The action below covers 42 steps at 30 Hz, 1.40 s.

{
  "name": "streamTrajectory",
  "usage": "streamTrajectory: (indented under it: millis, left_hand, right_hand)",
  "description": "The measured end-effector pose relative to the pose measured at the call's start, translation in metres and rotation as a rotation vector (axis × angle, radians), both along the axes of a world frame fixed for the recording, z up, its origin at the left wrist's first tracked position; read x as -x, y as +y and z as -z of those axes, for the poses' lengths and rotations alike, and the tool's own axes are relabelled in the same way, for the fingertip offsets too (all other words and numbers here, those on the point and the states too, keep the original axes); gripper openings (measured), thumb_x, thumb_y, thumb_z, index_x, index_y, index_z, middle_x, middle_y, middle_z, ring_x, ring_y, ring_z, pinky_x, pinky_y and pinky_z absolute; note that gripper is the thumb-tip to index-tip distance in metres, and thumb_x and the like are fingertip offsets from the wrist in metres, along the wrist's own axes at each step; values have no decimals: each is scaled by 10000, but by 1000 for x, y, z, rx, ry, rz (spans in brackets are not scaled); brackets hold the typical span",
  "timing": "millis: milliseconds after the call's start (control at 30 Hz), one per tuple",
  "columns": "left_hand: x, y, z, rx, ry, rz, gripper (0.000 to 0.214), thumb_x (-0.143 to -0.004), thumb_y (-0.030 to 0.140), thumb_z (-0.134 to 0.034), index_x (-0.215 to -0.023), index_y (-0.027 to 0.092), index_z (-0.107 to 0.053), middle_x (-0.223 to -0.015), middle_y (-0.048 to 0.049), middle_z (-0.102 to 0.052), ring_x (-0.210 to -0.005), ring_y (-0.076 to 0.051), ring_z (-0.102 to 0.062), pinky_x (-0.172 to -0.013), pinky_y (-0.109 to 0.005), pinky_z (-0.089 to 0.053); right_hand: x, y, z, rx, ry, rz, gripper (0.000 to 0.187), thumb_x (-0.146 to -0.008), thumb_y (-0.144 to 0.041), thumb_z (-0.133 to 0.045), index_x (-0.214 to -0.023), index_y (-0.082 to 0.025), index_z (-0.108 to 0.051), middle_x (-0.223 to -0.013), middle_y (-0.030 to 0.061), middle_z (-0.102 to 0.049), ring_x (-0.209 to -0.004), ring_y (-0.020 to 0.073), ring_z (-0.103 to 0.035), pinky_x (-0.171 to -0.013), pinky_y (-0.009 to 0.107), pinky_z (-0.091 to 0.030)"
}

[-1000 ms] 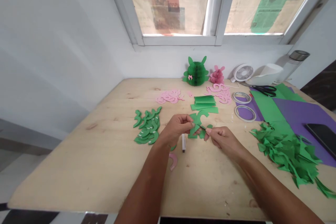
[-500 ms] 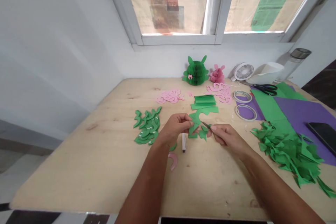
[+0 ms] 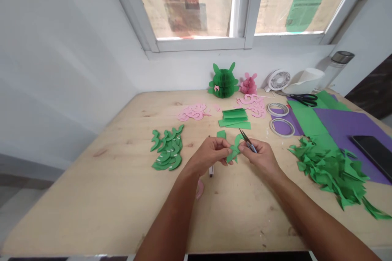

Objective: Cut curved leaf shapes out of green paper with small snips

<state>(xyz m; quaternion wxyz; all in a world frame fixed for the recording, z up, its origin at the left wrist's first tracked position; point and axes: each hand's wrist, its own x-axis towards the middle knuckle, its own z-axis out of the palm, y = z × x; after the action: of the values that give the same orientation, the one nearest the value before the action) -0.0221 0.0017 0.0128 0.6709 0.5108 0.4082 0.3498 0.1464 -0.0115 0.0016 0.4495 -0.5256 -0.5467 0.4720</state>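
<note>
My left hand (image 3: 212, 154) pinches a curved green paper cutout (image 3: 235, 151) above the middle of the table. Small scissors (image 3: 247, 140) are in my right hand (image 3: 260, 154), blades pointing up and away, while its fingertips also touch the cutout's right side. Under my left hand lies a narrow white object (image 3: 211, 171) with a dark end, partly hidden. Close to my left forearm is a pink paper arc (image 3: 200, 189). Left of my hands sits a pile of wavy green cutouts (image 3: 168, 153). Folded green paper strips (image 3: 234, 116) lie just beyond them.
Pink cutouts (image 3: 194, 111) and green and pink honeycomb figures (image 3: 225, 83) stand toward the wall. On the right are tape rolls (image 3: 282, 127), black-handled scissors (image 3: 304, 98), green scraps (image 3: 333, 171), purple sheets (image 3: 343, 124) and a phone (image 3: 372, 153). A fan (image 3: 278, 80) and bottle (image 3: 333, 71) are behind.
The scissors have swung from pointing left at the green paper to pointing up, away from it. My right fingers have come in to the paper, which has turned between both hands.
</note>
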Motion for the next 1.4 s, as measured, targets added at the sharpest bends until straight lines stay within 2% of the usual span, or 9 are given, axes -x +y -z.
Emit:
streamTrajectory:
  millis: [333, 533, 700, 800, 1000, 1400]
  left_hand:
    - [-3, -2, -1, -2, 58, -67, 134, -642, 251, -667, -666, 142, -594, -476, -8, -592, -446, -123, -574, -453, -211, -421]
    - [-6, 2, 0, -33, -32, -309, 154, -639, 259, -666, -677, 148, -567, -502, 4, -604, -464, -124, -579, -484, -223, -441]
    - [-10, 2, -1, -28, -155, -503, 182, -625, 268, -673, -715, 147, -570, -529, 14, -608, -502, -135, -606, -519, -235, -468]
    - [-14, 1, 0, -5, -189, -565, 197, -610, 272, -681, -712, 143, -574, -557, 8, -613, -518, -135, -611, -521, -235, -473]
    - [-21, -2, 1, 33, -229, -569, 178, -597, 257, -684, -688, 141, -584, -566, 10, -604, -522, -123, -594, -531, -242, -488]
    - [-28, -3, 4, 31, -233, -569, 127, -616, 238, -657, -664, 147, -582, -491, 22, -581, -471, -115, -567, -520, -245, -494]
  right_hand:
    - [-4, 0, -1, 0, 21, 72, 326, -675, -478, -635, -658, -159, -565, -546, -37, -358, -471, 81, -257, -420, 232, -185]
    - [-5, -3, 1, -39, 166, 25, 390, -810, -532, -471, -776, -160, -583, -487, -63, -290, -441, 88, -236, -412, 229, -172]
    - [1, -4, 10, -1, 88, -66, 458, -802, -575, -462, -691, -150, -590, -452, -61, -308, -424, 88, -262, -416, 229, -192]
    - [7, -6, 15, 2, 73, -79, 455, -805, -567, -470, -703, -144, -602, -462, -64, -302, -431, 86, -261, -426, 230, -193]
    - [12, -8, 22, 79, 129, -97, 446, -799, -574, -474, -704, -152, -585, -432, -70, -300, -403, 84, -245, -409, 236, -160]
    - [15, -6, 31, 74, 212, -71, 435, -793, -564, -495, -700, -148, -582, -405, -78, -316, -377, 74, -236, -401, 240, -146]
